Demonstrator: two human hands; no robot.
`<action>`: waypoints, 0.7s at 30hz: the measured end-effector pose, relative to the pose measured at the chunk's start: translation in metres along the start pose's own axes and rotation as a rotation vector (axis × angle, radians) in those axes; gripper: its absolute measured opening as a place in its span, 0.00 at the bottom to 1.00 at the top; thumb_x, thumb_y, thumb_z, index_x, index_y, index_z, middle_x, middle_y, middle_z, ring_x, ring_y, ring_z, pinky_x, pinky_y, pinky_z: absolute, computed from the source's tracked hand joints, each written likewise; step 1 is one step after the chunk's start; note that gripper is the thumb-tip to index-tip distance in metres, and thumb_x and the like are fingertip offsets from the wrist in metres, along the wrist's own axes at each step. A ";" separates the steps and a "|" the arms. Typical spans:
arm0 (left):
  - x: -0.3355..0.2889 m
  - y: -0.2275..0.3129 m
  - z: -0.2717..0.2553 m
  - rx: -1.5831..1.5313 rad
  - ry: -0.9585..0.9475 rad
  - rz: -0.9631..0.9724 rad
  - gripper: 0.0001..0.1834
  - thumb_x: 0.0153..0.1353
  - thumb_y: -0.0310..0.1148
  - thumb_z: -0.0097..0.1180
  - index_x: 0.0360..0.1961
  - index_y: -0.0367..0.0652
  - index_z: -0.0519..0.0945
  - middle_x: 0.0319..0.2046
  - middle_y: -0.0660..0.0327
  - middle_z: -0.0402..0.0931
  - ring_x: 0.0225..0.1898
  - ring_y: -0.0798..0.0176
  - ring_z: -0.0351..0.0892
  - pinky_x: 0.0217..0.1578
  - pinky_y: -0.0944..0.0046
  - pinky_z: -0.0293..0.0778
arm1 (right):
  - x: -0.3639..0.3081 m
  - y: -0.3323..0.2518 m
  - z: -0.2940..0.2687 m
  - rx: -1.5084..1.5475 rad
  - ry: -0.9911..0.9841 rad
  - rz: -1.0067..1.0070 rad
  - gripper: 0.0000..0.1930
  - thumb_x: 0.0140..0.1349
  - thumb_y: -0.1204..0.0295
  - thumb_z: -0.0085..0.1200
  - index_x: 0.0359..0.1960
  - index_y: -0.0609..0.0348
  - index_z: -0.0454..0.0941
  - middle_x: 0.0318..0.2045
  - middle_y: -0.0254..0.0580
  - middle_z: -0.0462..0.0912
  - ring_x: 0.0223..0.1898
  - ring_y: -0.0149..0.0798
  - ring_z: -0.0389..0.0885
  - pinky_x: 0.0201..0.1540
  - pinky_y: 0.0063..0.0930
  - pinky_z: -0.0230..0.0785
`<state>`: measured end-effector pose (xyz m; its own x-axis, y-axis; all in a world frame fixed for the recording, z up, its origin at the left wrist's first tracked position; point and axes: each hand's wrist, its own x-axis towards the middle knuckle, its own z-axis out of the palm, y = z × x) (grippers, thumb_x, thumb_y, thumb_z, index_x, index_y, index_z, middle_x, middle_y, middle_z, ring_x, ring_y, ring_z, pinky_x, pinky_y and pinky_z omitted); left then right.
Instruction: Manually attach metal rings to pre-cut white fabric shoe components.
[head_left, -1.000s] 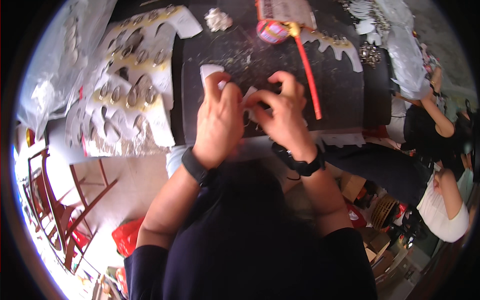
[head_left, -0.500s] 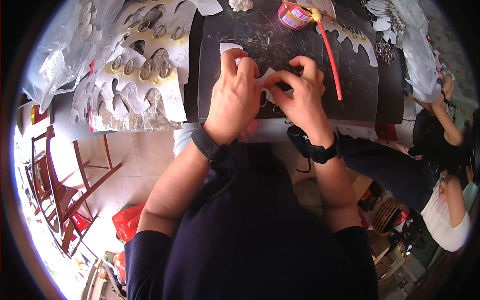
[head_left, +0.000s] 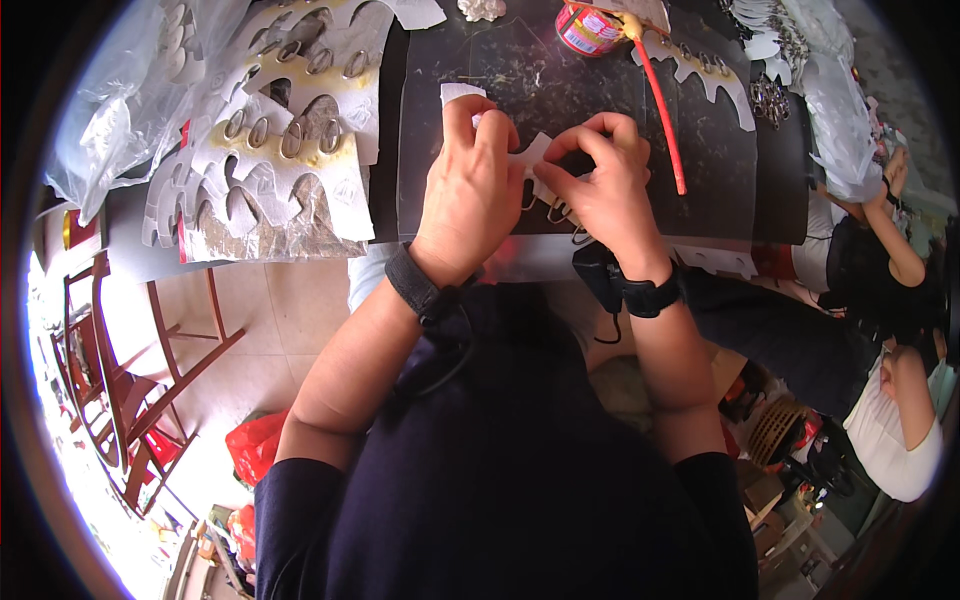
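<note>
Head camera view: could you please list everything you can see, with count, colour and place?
White card piece: one, pinched between both hands over the table.
Metal rings: a few, silvery, hanging below the card piece.
Table: one, black, top centre.
Stack of cut card sheets with rings: several, white and gold, upper left.
Small can: one, red, top.
Red stick: one, right of the hands.
Wooden chair: one, reddish, lower left.
Co-worker: one, seated, right edge.
Left hand: black wristband.
Right hand: black watch.
</note>
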<state>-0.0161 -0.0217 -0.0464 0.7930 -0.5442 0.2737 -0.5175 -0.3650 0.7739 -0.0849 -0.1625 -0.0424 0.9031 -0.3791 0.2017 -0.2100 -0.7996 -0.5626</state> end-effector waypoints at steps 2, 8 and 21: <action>0.000 0.001 -0.001 -0.008 -0.007 -0.002 0.16 0.44 0.17 0.56 0.35 0.39 0.68 0.45 0.47 0.63 0.39 0.42 0.73 0.37 0.52 0.75 | 0.002 -0.001 -0.001 -0.002 -0.013 0.017 0.08 0.40 0.67 0.69 0.24 0.46 0.82 0.38 0.35 0.68 0.45 0.42 0.68 0.48 0.36 0.61; 0.000 -0.004 0.002 -0.007 0.007 -0.045 0.16 0.45 0.17 0.58 0.37 0.37 0.69 0.46 0.50 0.64 0.35 0.50 0.74 0.35 0.58 0.74 | 0.004 0.007 0.004 0.016 -0.006 0.035 0.08 0.39 0.66 0.68 0.22 0.47 0.81 0.38 0.35 0.68 0.45 0.43 0.68 0.48 0.37 0.61; -0.001 -0.012 0.002 -0.176 0.146 -0.029 0.12 0.49 0.15 0.55 0.35 0.36 0.70 0.42 0.51 0.68 0.33 0.56 0.75 0.31 0.63 0.74 | 0.003 -0.005 0.003 0.043 -0.052 0.124 0.12 0.41 0.66 0.67 0.30 0.44 0.79 0.41 0.35 0.67 0.48 0.48 0.63 0.49 0.45 0.56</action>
<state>-0.0116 -0.0182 -0.0566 0.8515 -0.4159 0.3193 -0.4397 -0.2347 0.8669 -0.0796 -0.1580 -0.0414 0.8895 -0.4485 0.0871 -0.3064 -0.7270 -0.6145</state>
